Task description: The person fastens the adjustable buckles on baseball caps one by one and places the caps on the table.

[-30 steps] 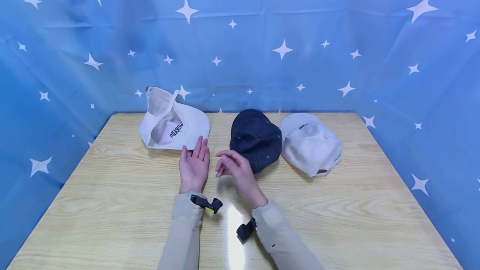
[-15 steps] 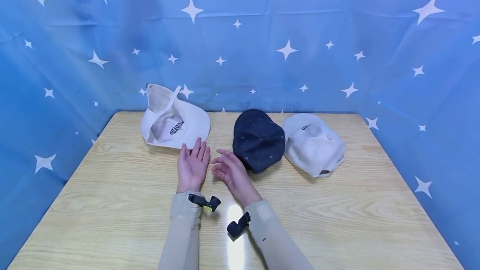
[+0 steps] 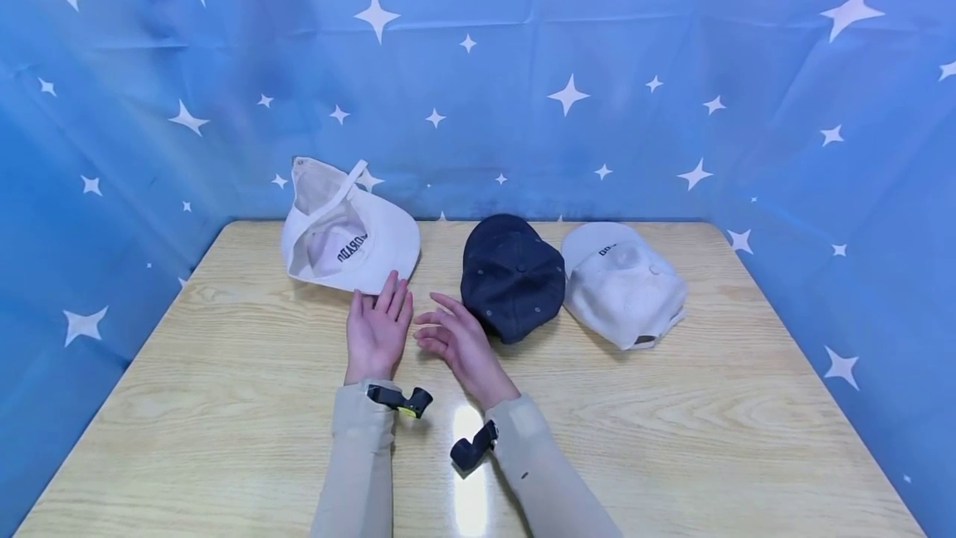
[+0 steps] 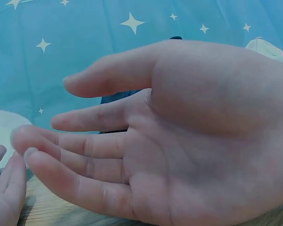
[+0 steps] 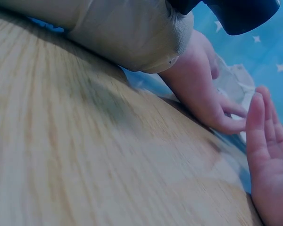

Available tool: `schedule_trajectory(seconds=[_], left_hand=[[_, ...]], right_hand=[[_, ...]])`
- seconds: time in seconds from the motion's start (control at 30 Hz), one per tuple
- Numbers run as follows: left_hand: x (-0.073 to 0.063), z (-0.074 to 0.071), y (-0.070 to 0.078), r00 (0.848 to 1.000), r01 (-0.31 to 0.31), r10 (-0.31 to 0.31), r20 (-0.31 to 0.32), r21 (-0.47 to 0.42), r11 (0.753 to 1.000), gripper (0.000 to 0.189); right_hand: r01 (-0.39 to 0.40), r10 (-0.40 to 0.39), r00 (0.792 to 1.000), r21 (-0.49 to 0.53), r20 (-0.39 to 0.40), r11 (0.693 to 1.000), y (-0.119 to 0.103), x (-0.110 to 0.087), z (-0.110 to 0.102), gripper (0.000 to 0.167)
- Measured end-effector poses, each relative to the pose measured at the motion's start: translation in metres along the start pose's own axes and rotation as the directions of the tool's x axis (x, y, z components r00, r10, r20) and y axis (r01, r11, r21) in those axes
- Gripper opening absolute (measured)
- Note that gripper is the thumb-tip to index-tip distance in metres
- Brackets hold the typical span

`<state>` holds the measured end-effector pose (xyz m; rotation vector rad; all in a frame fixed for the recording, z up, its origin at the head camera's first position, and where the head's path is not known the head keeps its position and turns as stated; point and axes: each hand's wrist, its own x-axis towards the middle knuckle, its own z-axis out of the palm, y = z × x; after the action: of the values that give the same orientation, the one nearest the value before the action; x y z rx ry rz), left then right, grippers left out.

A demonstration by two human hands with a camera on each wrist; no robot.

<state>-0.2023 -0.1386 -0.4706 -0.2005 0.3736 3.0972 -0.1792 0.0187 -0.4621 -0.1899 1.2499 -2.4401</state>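
Note:
Palm up, my left hand (image 3: 377,339) reaches forward with its fingers extended. Its fingertips overlap the lower edge of a white baseball cap (image 3: 392,235); whether they touch it, I cannot tell. That cap lies tipped with its inside and strap showing, and dark lettering shows within. My right hand (image 3: 465,347) is beside it, fingers loosely bent towards the left, holding nothing. A navy baseball cap (image 3: 515,276) sits crown up just beyond the right hand. In the left wrist view the right hand's palm (image 4: 179,141) fills most of the picture and partly hides the navy cap.
A second white baseball cap (image 3: 627,289) lies crown up against the navy one's right side. The wooden table (image 3: 732,422) ends at a blue star-patterned curtain (image 3: 478,131) at the back and sides. Small black cameras are strapped to both sleeves.
My right hand has moved a little left, away from the navy cap, and its fingers have spread. The left white cap's strap side stands slightly higher. The other caps stay put.

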Motion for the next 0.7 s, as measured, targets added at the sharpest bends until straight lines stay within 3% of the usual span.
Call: schedule_trajectory(seconds=[0.2,0.37,0.7], left_hand=[[-0.0007,0.0028,-0.0018,0.998,0.019,-0.018,-0.052,0.024,1.000,0.061],[-0.0004,0.0027,-0.0032,0.999,0.010,-0.009,-0.043,0.041,0.999,0.057],[-0.0013,0.0097,-0.0056,0.997,-0.047,0.052,-0.052,0.104,0.994,0.057]], right_hand=[[-0.008,0.008,1.000,-0.006,-0.007,1.000,-0.0003,0.0011,-0.0008,0.046],[-0.014,0.014,1.000,0.005,-0.018,1.000,-0.0002,0.0009,-0.0012,0.048],[0.056,-0.055,0.998,0.040,-0.008,0.998,-0.0011,0.0012,-0.0014,0.057]])
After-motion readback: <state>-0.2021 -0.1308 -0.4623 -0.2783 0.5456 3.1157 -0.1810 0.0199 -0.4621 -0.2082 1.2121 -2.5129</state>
